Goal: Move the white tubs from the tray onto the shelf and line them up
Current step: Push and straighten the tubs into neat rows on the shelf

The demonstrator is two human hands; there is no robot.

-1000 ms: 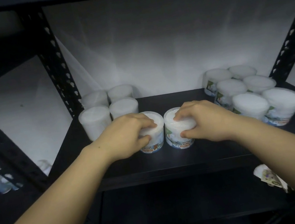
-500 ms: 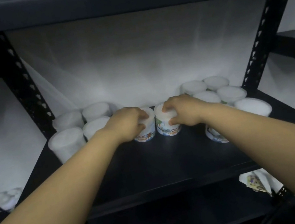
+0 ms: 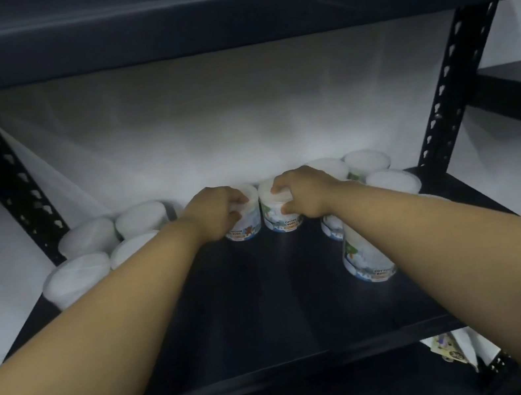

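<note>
Gripping one white tub each, both hands are deep on the black shelf [image 3: 270, 300], near the white back wall [image 3: 222, 127]. Left hand [image 3: 216, 212] has fingers curled over the lid of the left tub [image 3: 248, 225], thumb on its side. Right hand [image 3: 304, 195] pinches the right tub [image 3: 278, 218] the same way: fingers on the lid edge, thumb on the wall. Both tubs stand upright on the shelf, just beside each other; can't tell if they touch. Four more tubs [image 3: 89, 259] are clustered at the left post [image 3: 5, 179], another group [image 3: 384, 175] sits at right, partly behind the right forearm. One labelled tub [image 3: 365, 259] stands nearer the front edge.
</note>
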